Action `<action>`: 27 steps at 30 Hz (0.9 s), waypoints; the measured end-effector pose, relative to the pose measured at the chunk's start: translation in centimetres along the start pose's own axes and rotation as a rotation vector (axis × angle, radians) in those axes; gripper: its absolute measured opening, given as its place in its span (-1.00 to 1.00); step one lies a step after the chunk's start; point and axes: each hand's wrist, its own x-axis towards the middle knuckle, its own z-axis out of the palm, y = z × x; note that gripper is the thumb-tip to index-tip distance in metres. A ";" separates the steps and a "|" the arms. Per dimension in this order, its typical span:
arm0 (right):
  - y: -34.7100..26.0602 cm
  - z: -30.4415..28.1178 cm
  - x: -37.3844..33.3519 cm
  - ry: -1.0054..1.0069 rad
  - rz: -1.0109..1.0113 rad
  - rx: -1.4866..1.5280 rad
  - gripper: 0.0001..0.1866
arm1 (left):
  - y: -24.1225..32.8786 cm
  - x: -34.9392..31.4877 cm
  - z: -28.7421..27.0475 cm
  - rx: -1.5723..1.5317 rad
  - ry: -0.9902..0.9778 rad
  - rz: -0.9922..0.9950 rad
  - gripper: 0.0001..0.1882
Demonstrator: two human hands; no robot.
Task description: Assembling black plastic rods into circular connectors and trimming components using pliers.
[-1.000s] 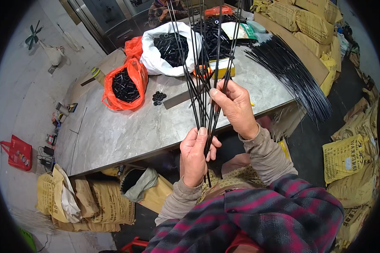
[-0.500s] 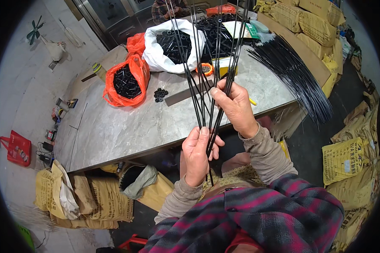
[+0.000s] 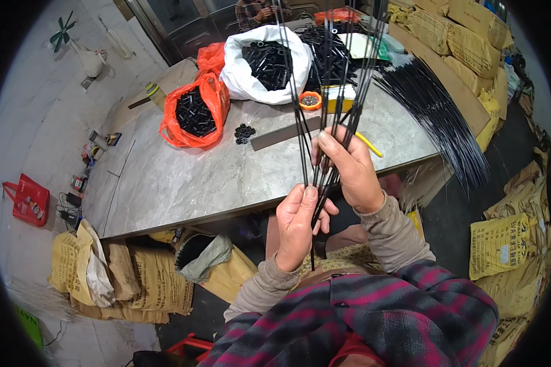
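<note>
Several long thin black rods (image 3: 300, 131) stand upright in front of me, fanned out toward the top. My left hand (image 3: 300, 214) pinches them near their lower ends, below the table's front edge. Higher up, my right hand (image 3: 349, 162) closes its thumb and fingers round part of the bunch on the right side. The rods' tips run out of the picture at the top. Beyond the hands, a flat dark grey bar (image 3: 284, 134) lies on the grey table (image 3: 183, 177), and a yellow pen-like stick (image 3: 368, 144) rests right of my right hand.
A white sack (image 3: 236, 76) and a red plastic bag (image 3: 217, 131) hold short black tubes. Small black rings (image 3: 244, 133) lie nearby, with an orange dish (image 3: 310, 100) behind. A sheaf of black rods (image 3: 438, 122) overhangs the right edge. Yellow sacks (image 3: 502, 244) are stacked at right.
The view has shifted slightly, so the table things appear farther right. My right hand has slid a little down the rods, closer to the left, and the rods are gathered differently.
</note>
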 end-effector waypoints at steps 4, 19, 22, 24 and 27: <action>-0.5 0.8 -1.0 0.072 -0.059 0.013 -0.75 | 0.0 0.2 0.5 -0.039 -0.059 -0.039 -0.70; -7.7 -11.5 -2.8 0.496 -0.374 0.139 -0.73 | 1.6 18.3 5.8 0.174 -0.331 -0.123 -0.71; -8.5 -14.8 -4.1 0.567 -0.384 0.143 -0.73 | 0.1 24.9 9.5 0.261 -0.395 -0.063 -0.72; -9.3 -16.3 -5.0 0.590 -0.397 0.129 -0.73 | -2.1 27.5 12.0 0.208 -0.455 -0.016 -0.73; -10.5 -18.3 -5.6 0.570 -0.461 0.129 -0.73 | -7.8 27.9 15.5 0.231 -0.480 -0.071 -0.71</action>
